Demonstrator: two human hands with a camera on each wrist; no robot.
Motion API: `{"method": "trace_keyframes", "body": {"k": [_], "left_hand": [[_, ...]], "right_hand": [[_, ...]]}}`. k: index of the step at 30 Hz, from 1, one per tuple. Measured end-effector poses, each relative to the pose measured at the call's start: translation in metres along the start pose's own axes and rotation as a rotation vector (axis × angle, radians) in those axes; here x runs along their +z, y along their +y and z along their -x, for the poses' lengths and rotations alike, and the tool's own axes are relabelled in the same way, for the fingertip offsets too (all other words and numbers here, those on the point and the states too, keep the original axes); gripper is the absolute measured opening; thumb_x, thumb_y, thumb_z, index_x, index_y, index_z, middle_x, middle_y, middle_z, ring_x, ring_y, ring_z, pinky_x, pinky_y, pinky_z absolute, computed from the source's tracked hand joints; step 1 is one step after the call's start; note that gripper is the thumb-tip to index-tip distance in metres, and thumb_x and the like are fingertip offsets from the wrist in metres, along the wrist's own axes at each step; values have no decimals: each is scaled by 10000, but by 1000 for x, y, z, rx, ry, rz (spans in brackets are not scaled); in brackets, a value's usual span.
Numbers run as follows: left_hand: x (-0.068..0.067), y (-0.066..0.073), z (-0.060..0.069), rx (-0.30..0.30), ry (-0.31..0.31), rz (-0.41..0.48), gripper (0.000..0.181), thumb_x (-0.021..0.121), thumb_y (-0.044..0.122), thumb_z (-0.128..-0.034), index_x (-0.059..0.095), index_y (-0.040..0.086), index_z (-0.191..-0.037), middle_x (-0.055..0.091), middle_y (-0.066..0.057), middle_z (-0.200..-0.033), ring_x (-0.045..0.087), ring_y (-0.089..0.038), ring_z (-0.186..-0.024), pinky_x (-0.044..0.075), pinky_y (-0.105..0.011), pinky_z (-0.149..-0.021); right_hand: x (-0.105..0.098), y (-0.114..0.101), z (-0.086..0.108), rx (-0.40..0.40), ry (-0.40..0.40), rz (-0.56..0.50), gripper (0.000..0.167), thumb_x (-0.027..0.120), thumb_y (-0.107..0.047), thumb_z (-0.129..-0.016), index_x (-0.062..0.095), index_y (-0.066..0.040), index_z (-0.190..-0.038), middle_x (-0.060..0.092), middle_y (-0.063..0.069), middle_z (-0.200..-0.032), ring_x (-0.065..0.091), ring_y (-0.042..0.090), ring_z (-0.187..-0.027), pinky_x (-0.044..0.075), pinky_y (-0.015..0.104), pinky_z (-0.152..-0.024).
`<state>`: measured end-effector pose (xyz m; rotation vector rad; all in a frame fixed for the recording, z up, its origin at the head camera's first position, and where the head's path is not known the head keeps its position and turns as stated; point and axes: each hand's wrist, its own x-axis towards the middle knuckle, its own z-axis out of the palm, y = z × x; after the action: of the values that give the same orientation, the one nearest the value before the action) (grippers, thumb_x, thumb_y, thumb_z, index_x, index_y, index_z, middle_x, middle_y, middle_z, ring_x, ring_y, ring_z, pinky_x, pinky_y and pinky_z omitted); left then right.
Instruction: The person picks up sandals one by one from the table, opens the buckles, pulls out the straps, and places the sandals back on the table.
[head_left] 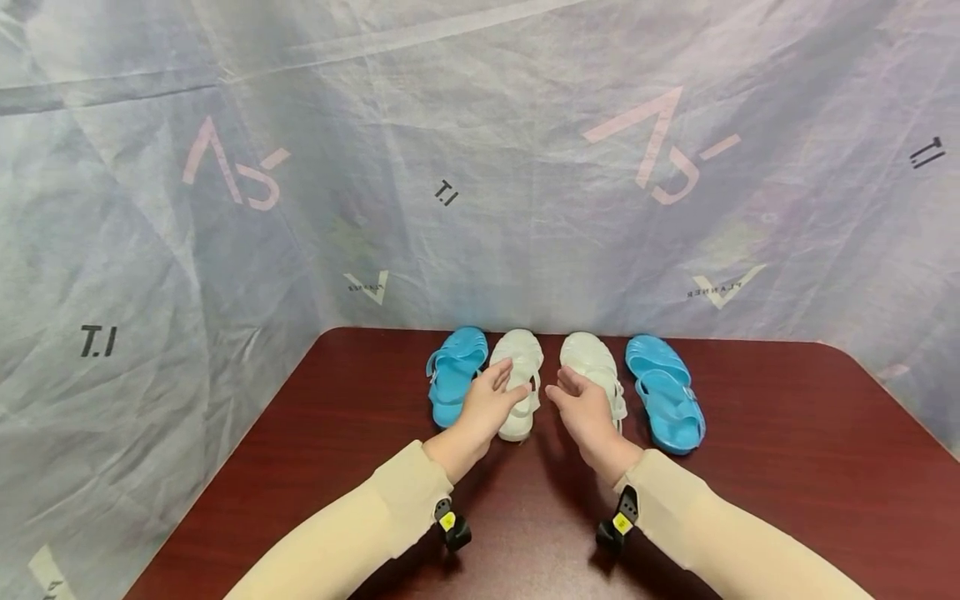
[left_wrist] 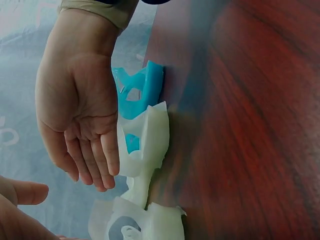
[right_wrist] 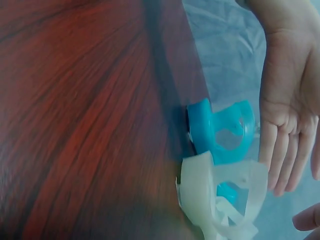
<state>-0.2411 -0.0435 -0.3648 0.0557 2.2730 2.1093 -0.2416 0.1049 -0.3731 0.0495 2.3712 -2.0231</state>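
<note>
Two white sandals, a left one [head_left: 516, 427] and a right one [head_left: 581, 346], lie between two blue sandals, one on the left [head_left: 450, 383] and one on the right [head_left: 667, 400]. All have their toes toward the back of the table. My left hand [head_left: 486, 408] hovers above the left white sandal, its fingers nearly straight and holding nothing. Over the right white sandal, my right hand [head_left: 588, 417] is held the same way and hides part of it. Both wrist views show empty palms, apart from the sandals.
The sandals stand along the far edge of a dark red wooden table [head_left: 337, 500]. Behind it and at the sides hangs a grey printed cloth [head_left: 480, 125]. Small black cameras on straps hang under both wrists.
</note>
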Motion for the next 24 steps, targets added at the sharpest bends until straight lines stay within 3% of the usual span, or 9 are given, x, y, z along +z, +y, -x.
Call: {"method": "trace_keyframes", "body": {"k": [24], "left_hand": [[28, 3, -5, 33, -54, -53, 578, 643, 145, -932, 418, -1, -1445, 427, -167, -1495, 368, -312, -1408, 339, -427, -1142]], "right_hand": [[-23, -4, 4, 12, 61, 51, 573, 544, -150, -976, 338, 17, -1483, 397, 220, -1499, 368, 324, -1405, 345, 464, -1127]]}}
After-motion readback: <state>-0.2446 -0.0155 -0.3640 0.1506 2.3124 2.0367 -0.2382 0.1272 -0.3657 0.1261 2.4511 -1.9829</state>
